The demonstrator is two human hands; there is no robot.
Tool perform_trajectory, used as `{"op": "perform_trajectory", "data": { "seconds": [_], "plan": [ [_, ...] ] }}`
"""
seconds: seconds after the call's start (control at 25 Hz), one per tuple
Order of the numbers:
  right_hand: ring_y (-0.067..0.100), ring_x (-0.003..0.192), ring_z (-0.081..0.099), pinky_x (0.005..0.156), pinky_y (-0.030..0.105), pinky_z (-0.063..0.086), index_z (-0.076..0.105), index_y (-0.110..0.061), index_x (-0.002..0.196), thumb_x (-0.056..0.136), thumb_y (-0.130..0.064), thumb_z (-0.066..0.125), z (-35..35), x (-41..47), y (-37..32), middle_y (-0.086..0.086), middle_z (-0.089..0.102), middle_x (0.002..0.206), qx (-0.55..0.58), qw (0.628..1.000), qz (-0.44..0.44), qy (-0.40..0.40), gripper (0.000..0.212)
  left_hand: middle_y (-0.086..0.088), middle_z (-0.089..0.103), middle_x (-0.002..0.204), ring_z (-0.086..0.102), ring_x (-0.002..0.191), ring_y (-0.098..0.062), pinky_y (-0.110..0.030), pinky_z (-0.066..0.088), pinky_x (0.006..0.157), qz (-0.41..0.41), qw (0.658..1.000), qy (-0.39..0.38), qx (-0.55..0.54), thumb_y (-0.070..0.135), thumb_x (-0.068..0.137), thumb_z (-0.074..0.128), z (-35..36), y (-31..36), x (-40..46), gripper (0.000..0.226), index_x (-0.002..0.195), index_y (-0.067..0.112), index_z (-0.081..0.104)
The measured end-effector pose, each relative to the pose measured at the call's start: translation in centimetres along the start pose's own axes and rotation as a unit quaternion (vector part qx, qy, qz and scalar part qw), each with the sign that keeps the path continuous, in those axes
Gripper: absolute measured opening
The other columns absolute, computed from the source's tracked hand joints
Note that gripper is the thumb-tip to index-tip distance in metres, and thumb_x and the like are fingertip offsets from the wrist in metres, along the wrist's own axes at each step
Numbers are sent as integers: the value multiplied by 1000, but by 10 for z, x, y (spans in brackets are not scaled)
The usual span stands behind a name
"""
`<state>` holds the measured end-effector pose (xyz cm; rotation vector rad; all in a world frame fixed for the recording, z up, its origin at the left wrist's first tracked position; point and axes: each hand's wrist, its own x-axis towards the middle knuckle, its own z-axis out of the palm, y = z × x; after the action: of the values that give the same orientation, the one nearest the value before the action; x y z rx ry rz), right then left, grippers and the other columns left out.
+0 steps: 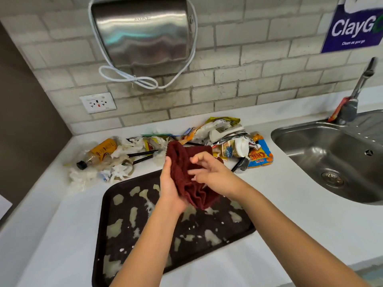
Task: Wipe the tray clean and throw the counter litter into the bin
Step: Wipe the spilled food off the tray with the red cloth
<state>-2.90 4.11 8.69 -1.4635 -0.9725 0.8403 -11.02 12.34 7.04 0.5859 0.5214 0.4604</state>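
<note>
A dark brown tray [124,235] lies on the white counter, smeared with pale blotches of spilled mess. Above its far edge my left hand [171,188] grips a crumpled dark red cloth [186,162] from the left. My right hand [209,169] rests on the cloth from the right, its fingers spread and curled over the folds. Behind the tray a heap of litter [217,137] lines the wall: crumpled tissues, snack wrappers, a paper cup, black sticks, and a plastic bottle [99,153] lying on its side. No bin is in view.
A steel sink [335,158] with a tap [356,94] is set into the counter at the right. A metal hand dryer [143,32] with a looped white cord hangs on the tiled wall, and a wall socket [97,103] sits below it.
</note>
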Motion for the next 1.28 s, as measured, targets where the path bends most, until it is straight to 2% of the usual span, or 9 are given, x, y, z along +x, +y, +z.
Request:
{"op": "perform_trajectory", "data": {
  "seconds": [0.16,0.32,0.4,0.52,0.6,0.72,0.92,1.08,1.28],
  "plan": [
    [18,66,52,61,25,44,54,-22,86,86,3,49,-34,-3,30,3,58,84,-39,982,37,184,25,-12,67,110,66,88,-29,-42,52,71,16,997,70,34,38,92,47,-11,19,32,38,119,14,59],
    [23,105,54,90,31,41,53,-15,114,94,-18,45,-80,-17,95,11,55,120,-226,908,194,293,22,-6,67,100,70,67,-25,-50,55,80,128,937,174,273,35,86,58,-14,33,71,30,114,23,58],
    [24,110,52,98,35,38,48,-17,126,97,-26,37,-83,-22,120,10,55,127,-253,910,244,218,32,-6,64,107,65,92,-29,-47,52,87,175,812,211,515,44,83,54,-14,29,91,38,117,26,58],
    [23,119,46,100,38,32,37,-30,136,100,-34,27,-79,-27,138,-3,53,132,-414,871,236,119,38,-10,40,137,42,122,-33,-43,42,93,131,531,229,806,45,90,45,-14,4,114,51,138,27,39],
    [19,112,46,91,34,29,30,-36,139,100,-33,25,-81,-30,141,-5,58,120,-474,852,192,112,39,-11,24,146,34,128,-35,-43,37,96,15,466,196,863,47,91,43,-18,-17,122,63,146,30,18],
    [14,90,40,80,29,22,28,-43,139,95,-38,18,-83,-37,144,-13,46,77,-474,859,157,112,45,-13,18,149,33,128,-36,-43,33,99,-43,436,190,879,58,89,38,-33,-36,127,72,148,32,6],
    [10,85,37,78,26,17,30,-49,136,88,-43,17,-85,-37,150,-6,52,82,-458,873,113,126,50,-14,31,139,40,121,-37,-43,35,100,-12,476,219,852,55,91,35,-30,-33,137,59,143,27,30],
    [11,86,44,78,25,17,30,-58,128,87,-40,25,-87,-37,153,-6,57,77,-426,892,71,135,44,-7,39,130,48,114,-35,-42,41,95,18,464,46,885,45,88,39,-16,-31,156,43,125,30,53],
    [8,85,45,78,24,17,39,-60,121,85,-41,26,-85,-37,160,-7,58,75,-392,899,81,178,43,-2,42,122,49,112,-28,-36,40,90,36,420,-111,900,45,85,46,-15,-42,131,45,127,32,54]
  ]
}}
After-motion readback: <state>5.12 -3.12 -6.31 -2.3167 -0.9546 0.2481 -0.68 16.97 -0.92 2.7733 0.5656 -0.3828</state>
